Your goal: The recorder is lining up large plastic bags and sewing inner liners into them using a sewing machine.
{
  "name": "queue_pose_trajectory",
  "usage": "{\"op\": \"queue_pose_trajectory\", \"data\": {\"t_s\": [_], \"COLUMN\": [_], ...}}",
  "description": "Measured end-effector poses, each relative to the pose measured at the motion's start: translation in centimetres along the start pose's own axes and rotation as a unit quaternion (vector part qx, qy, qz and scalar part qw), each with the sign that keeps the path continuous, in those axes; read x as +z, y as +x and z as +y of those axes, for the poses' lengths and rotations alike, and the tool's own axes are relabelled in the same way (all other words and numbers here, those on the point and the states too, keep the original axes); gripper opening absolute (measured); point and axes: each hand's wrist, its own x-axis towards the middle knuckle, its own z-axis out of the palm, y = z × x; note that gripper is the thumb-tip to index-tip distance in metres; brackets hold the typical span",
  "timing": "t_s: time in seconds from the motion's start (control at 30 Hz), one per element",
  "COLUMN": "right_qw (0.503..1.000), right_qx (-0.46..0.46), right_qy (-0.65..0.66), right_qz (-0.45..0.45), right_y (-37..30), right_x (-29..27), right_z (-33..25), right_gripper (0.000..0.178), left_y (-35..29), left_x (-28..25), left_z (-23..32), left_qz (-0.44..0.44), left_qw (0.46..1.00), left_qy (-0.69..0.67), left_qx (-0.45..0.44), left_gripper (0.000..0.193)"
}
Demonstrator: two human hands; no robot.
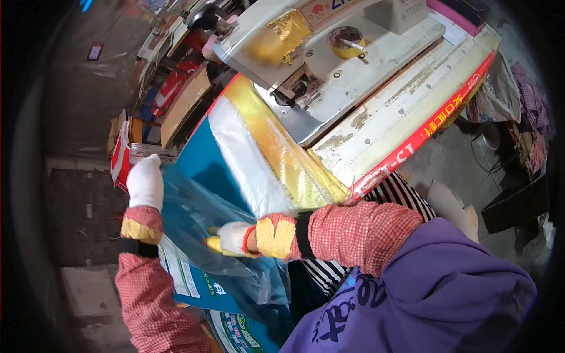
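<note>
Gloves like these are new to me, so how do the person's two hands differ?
The left hand looks all white; the right hand shows white and yellow. The left hand is farther from the purple top; the right hand is nearer. Both are gloved, with red-checked sleeves and black bands behind them.

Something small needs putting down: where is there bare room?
The worn white tabletop strip is bare between the grey metal machine bed and the red edge band. The bed is bare right of the yellow tape roll. Crowded: around the white-gloved left hand and yellow-tipped right hand, with clear plastic film over teal plastic.
</note>
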Motion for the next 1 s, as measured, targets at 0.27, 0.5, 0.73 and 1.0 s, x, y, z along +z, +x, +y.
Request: {"op": "queue_pose_trajectory", "data": {"t_s": [0.27,0.5,0.73,1.0], "right_qw": [0.783,0.911,0.802,0.929], "right_qx": [0.435,0.221,-0.064,-0.129], "right_qy": [-0.339,-0.222,-0.221,0.137], "right_qz": [0.288,0.269,0.551,0.319], "right_y": [1.6,-15.3,-20.0,-20.6], "right_x": [16.1,-4.4,-13.0,-13.3], "right_z": [6.5,9.4,6.4,4.1], "right_gripper": [0.025,0.027,0.049,0.041], "left_y": [8.6,8.2,7.3,7.1], "left_x": [-11.0,-9.3,-9.1,-8.8], "left_z": [1.9,4.9,5.8,5.6], "left_qz": [0.339,0.128,0.121,0.132], "left_qw": [0.872,0.969,0.966,0.958], "left_qy": [0.341,0.209,0.219,0.244], "left_qx": [0.089,0.027,0.058,0.07], "left_gripper": [0.013,0.021,0.021,0.022]}}
